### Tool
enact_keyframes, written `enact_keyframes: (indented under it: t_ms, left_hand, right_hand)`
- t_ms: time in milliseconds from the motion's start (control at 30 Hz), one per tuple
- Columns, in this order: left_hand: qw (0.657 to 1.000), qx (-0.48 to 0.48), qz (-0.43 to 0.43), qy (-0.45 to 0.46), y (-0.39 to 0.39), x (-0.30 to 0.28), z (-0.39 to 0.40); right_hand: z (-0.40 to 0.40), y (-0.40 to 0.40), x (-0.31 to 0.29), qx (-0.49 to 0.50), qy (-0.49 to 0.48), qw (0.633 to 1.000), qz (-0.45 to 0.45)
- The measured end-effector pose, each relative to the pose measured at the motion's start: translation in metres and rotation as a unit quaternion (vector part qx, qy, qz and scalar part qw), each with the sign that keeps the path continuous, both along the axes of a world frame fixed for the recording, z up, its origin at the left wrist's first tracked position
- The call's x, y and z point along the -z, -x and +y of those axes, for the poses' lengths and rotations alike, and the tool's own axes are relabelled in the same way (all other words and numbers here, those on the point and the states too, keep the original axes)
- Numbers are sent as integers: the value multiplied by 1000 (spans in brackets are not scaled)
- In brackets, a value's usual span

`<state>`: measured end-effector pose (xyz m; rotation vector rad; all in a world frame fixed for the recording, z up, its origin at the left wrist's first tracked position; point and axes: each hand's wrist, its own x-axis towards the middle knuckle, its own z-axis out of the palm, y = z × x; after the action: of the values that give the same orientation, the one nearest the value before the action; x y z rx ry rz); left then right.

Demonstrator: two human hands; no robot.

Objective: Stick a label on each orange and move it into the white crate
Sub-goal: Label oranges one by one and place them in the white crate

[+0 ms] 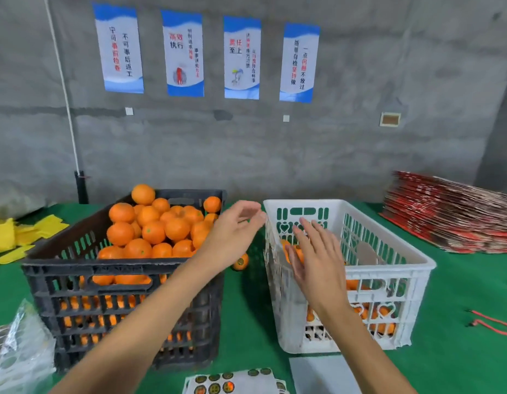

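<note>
Both hands, left (234, 234) and right (314, 258), hover empty above a fallen orange (240, 262).

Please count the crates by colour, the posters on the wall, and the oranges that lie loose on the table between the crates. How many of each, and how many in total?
Black crate: 1
White crate: 1
Posters: 4
Loose orange on the table: 1
Total: 7
</note>
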<state>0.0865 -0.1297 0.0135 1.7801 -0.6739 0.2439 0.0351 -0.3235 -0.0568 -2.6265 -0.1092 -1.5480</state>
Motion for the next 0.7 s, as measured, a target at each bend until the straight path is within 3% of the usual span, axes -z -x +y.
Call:
enact_keyframes:
  t_ms: [67,167,267,367,433,500,600,700]
  left_hand:
    - [995,-85,-6,-52,-22,-3,19]
    - [955,-190,42,-225,-50,2,65]
    - [882,-211,163,-388,-70,4,114]
    - [814,-236,227,-479,-83,1,152]
    - [755,-243,257,-553,-88,3,169]
    - [708,-253,296,-589,-92,6,177]
    - [691,-271,263,-616,-96,7,168]
    - [705,-263,264,-603,-87,5,154]
  right_hand:
    - [14,-5,-1,-29,-3,1000,9]
    - [50,-12,-4,-115,-42,992,24]
    - [95,-20,-13,-212,-142,964,69]
    - [136,-33,-27,-319,-254,904,125]
    - [154,-42,-35,-353,-285,876,161]
    - [164,-48,-36,-358,-270,872,195]
    - [166,-56,-31,-324,-228,891,220]
    - [164,-57,-27,-320,-231,891,223]
